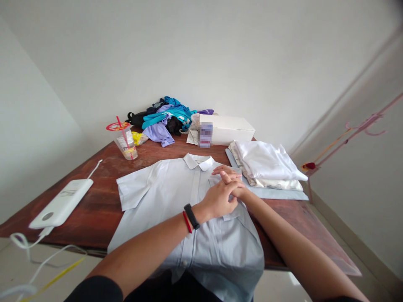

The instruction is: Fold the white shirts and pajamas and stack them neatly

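A pale blue short-sleeved shirt (163,197) lies front-up on the brown wooden table (94,197), collar toward the wall and hem hanging over the near edge. My left hand (218,198), with a black and a red band on its wrist, rests on the shirt's right chest. My right hand (231,178) lies under and across it, fingers spread flat on the fabric near the pocket. Neither hand grips anything that I can see.
A stack of folded white and pale shirts (267,170) sits to the right. Behind it is a white box (226,129). A heap of coloured clothes (166,119) lies at the back, a plastic cup with a straw (126,140) left of it, and a white power bank (61,203) with cables.
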Tool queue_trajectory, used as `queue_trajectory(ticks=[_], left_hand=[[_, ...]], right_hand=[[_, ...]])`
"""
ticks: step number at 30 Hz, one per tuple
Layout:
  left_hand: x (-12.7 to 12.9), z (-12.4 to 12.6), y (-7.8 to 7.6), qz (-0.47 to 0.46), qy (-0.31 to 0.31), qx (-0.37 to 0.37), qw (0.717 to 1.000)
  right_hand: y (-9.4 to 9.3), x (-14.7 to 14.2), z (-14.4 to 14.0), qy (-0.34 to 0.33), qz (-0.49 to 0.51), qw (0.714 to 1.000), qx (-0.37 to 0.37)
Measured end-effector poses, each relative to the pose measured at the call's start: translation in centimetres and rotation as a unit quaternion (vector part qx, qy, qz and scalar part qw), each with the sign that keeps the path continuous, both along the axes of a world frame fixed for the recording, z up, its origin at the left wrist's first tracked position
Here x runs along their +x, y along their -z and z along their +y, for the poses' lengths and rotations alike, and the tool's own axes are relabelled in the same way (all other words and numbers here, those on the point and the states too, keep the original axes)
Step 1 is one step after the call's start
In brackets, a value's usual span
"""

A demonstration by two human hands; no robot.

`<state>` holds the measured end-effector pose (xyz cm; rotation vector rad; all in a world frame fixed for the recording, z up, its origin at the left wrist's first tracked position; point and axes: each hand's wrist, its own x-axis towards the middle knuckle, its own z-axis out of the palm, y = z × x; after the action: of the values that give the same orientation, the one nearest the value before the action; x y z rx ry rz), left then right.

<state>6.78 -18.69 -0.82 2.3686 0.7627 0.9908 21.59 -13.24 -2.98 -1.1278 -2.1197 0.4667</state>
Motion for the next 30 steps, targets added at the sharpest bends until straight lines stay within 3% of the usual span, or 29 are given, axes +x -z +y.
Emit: queue_trajectory(ticks=[6,15,18,20,22,25,30], left_hand=[[0.1,0.0,0.5,0.020,-0.013,-0.009,1.000],[-0.2,0.3,0.4,0.059,-0.005,-0.016,0.998],[-0.4,0.2,0.5,0.127,-0.025,0.020,0.991],[-0.5,0.0,1.0,0.192,-0.068,0.045,0.978],[-0.4,-0.2,1.6,0.242,-0.108,0.064,0.962],[-0.3,-0.3,2.2,0.268,-0.123,0.079,0.952],[-0.1,-0.3,1.8,0.216,-0.108,0.080,0.967]], right_hand=[[-0.3,0.0,-0.1,0.017,-0.080,0.995,0.055],[0.3,0.8,0.8,-0.037,-0.114,0.988,0.097],[0.4,0.9,1.1,-0.030,-0.129,0.987,0.096],[0.2,0.8,1.0,0.013,-0.133,0.987,0.093],[0.0,0.6,0.7,0.055,-0.136,0.985,0.087],[-0.2,0.4,0.4,0.063,-0.131,0.986,0.083],[-0.7,0.1,0.3,0.043,-0.037,0.997,0.054]])
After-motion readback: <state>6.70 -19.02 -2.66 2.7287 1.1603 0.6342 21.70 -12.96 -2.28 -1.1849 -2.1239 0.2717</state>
